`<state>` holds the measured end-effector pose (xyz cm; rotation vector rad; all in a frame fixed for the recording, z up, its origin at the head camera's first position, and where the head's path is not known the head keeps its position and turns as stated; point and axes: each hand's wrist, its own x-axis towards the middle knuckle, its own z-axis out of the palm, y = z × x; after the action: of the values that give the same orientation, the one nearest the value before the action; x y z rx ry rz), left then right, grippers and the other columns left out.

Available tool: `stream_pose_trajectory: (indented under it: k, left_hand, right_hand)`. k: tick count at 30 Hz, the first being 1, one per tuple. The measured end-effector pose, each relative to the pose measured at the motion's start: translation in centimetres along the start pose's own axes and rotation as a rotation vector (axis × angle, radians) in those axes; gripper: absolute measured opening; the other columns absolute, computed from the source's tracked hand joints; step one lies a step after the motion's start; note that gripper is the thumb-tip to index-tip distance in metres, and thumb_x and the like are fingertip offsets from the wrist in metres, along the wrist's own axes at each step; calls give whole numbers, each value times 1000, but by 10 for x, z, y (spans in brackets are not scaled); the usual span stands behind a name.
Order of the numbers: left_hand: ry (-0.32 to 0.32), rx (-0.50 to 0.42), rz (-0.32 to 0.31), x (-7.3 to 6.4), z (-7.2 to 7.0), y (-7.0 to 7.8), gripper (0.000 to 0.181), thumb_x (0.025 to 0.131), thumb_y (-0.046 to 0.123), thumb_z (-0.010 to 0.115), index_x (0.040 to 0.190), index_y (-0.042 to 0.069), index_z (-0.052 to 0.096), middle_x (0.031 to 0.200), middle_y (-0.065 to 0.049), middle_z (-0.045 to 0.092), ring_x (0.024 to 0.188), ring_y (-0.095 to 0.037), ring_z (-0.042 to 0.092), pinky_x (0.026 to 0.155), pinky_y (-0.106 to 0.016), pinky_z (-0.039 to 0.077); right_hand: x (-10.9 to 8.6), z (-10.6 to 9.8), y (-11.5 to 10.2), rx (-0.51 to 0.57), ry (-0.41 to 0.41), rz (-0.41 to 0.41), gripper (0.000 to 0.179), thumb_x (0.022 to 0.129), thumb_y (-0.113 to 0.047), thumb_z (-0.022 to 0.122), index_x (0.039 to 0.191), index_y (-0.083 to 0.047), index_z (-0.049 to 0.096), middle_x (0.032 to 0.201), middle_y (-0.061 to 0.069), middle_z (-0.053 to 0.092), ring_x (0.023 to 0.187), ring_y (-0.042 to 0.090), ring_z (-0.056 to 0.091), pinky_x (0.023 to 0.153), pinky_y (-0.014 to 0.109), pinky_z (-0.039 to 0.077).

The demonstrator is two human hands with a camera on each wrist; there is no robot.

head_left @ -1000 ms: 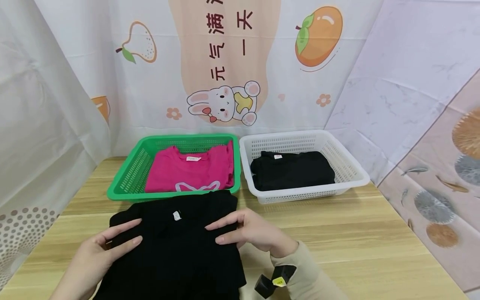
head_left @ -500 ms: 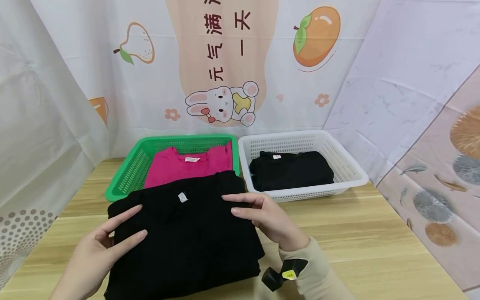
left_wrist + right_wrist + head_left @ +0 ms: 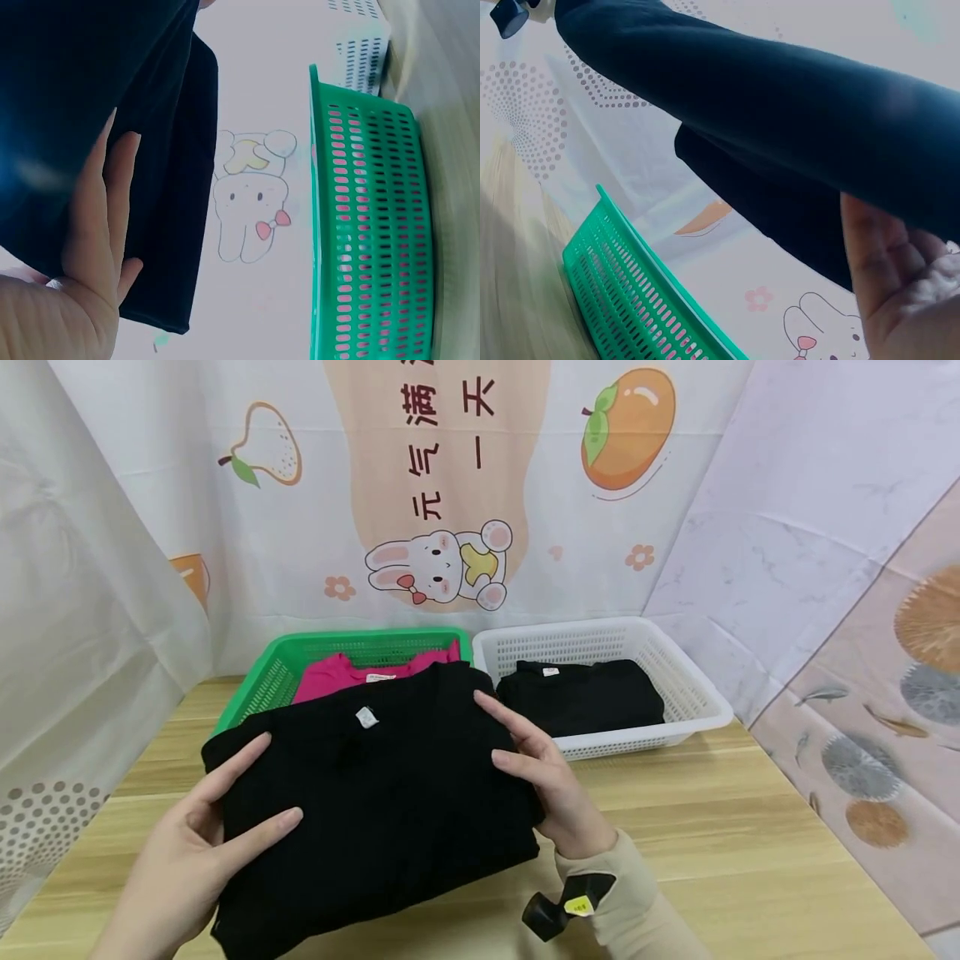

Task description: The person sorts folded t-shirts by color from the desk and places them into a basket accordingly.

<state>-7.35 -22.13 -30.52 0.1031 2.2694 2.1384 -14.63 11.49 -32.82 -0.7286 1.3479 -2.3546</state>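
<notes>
A folded black shirt with a small white neck label hangs above the table in the head view, its lower edge tilted. My left hand grips its left side, thumb on top and fingers underneath, as the left wrist view shows. On the right side my right hand holds it the same way, with fingers tucked beneath the cloth in the right wrist view. Behind the shirt, a green basket holds a pink shirt, partly covered from sight by the black cloth.
A white basket stands right of the green one, with another folded black shirt inside. Both baskets sit at the back of the wooden table, against a printed curtain.
Both hands have lifted the black shirt up off the table and forward, toward the green basket. It now covers more of the pink shirt and the basket's front rim.
</notes>
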Motion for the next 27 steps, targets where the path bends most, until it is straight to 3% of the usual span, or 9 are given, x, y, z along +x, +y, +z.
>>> stream_pose_trajectory:
  k: [4, 9, 11, 15, 18, 22, 24, 27]
  left_hand:
    - [-21, -29, 24, 3, 5, 5, 80, 92, -6, 63, 157, 29, 29, 151, 4, 44, 116, -7, 64, 79, -39, 60]
    - [-64, -105, 76, 10, 11, 12, 82, 92, -12, 59, 157, 26, 27, 147, 3, 49, 116, -13, 65, 77, -43, 59]
    - [-63, -91, 92, 13, 15, 15, 83, 91, -12, 60, 157, 26, 28, 154, 1, 41, 118, -11, 64, 79, -39, 60]
    - [-88, -95, 127, 20, 24, 18, 84, 90, -13, 61, 157, 24, 28, 155, -1, 39, 120, -10, 62, 81, -36, 59]
    - [-90, -58, 148, 27, 31, 21, 84, 89, -10, 65, 157, 24, 29, 160, 1, 31, 141, -9, 42, 93, -25, 55]
    - [-77, 17, 161, 36, 41, 28, 85, 87, -5, 71, 156, 25, 31, 167, 5, 7, 154, -12, 2, 111, -11, 33]
    - [-90, 11, 163, 42, 45, 31, 85, 87, -5, 71, 156, 24, 31, 167, 6, 6, 154, -12, -2, 113, -11, 28]
    - [-123, -8, 159, 48, 51, 34, 86, 87, -5, 70, 156, 25, 30, 166, 5, 8, 154, -15, 8, 108, -13, 38]
  right_hand:
    - [1, -2, -1, 44, 16, -55, 65, 98, -5, 46, 158, -23, 27, 157, 1, 34, 127, 12, 53, 99, 27, 51]
    - [2, -6, -4, 77, 38, -86, 67, 99, -4, 44, 159, -26, 24, 158, 0, 33, 127, 11, 54, 98, 27, 52]
    - [2, -8, -6, 79, 32, -109, 67, 99, -4, 44, 159, -25, 22, 158, 0, 32, 128, 10, 53, 99, 27, 51]
    - [4, -16, -9, 88, -3, -171, 67, 100, -3, 44, 159, -23, 21, 158, -3, 32, 132, 9, 50, 102, 25, 49]
    - [4, -23, -12, 100, -7, -199, 66, 101, -2, 44, 160, -21, 20, 158, -3, 30, 133, 9, 48, 104, 24, 47]
    - [2, -29, -18, 140, 19, -206, 65, 102, -4, 45, 159, -22, 21, 159, -4, 28, 132, 9, 49, 103, 24, 48]
    - [0, -33, -21, 162, 26, -211, 64, 103, -3, 44, 159, -23, 22, 158, -4, 31, 130, 10, 51, 101, 24, 49]
    - [-2, -37, -26, 190, 28, -222, 63, 103, -3, 43, 159, -22, 22, 157, -3, 34, 131, 11, 51, 102, 25, 49]
